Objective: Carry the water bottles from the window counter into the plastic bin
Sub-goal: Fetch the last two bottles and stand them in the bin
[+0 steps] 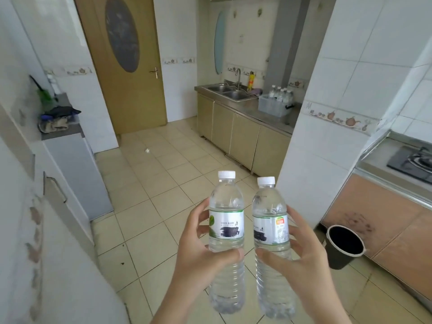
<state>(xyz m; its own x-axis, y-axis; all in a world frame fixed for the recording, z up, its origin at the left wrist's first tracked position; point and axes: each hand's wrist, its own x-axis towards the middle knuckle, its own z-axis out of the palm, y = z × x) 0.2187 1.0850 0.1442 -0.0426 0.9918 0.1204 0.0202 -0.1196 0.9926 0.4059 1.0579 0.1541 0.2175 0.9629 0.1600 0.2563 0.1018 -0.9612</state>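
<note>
Clearly, from the head camera, each hand carries one bottle upright at chest height over the tiled floor. The left hand (198, 249) is wrapped around the left bottle (226, 232) at and below its label, thumb across the front; the right hand (301, 258) clasps the right bottle (271, 237) the same way. Both look full and capped, so I judge them moderately heavy for their size, with thin walls that would dent under a hard squeeze and smooth plastic that could slip (the ribbed lower half probably gives better purchase than the glossy label). Holding at mid-body, as now, seems sensible.

By count: two bottles in hand, standing just beside each other without clearly touching. Well ahead, the plastic bin (272, 106) sits on the steel counter (245, 108) beside the sink (230, 92), already holding roughly four or five bottles (280, 93); too small to count surely.
</note>
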